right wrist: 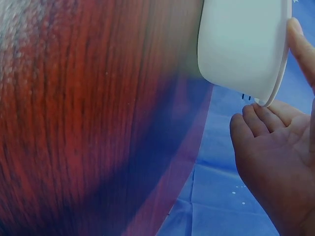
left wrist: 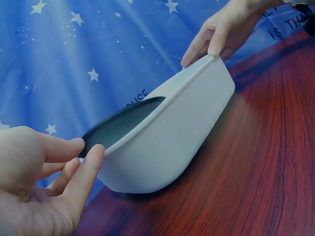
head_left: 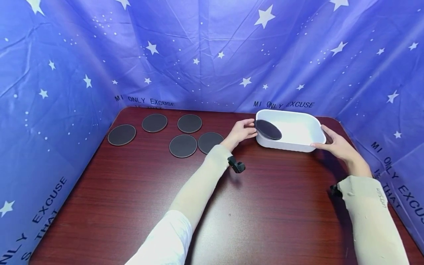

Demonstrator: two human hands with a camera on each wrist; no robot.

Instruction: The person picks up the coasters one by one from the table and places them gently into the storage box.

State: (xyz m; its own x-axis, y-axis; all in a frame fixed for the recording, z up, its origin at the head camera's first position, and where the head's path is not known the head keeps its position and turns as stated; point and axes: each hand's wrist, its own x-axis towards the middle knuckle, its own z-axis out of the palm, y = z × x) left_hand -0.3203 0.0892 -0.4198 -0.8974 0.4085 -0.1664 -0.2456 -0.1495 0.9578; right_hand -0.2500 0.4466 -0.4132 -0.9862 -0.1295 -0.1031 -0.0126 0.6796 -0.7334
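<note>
"How do the discs stand, from where you are?"

"One dark disc [head_left: 269,129] slants across the left end of the white tub [head_left: 289,146]; whether its lower edge meets the bottom, I cannot tell. Five loose discs [head_left: 183,146] lie flat on the table [head_left: 159,206], left of the tub, one partly behind the forearm. An early stage, I judge: one disc at the tub and not yet released, five outside it."

"And the grip?"

"Left hand [left wrist: 47,174]: thumb and forefinger nearly closed, pinching the disc's edge at the rim; whether they take in the rim also is unclear. Right hand [head_left: 338,145]: thumb on the rim, fingers bent against the far end, steadying the tub."

"The surroundings?"

"Table: dark red wood grain, a pale glare toward the near side; the tub is at its far right. Behind and at both sides: a creased blue curtain [head_left: 205,66] with white stars [head_left: 264,16] and black lettering [head_left: 151,102]."
</note>
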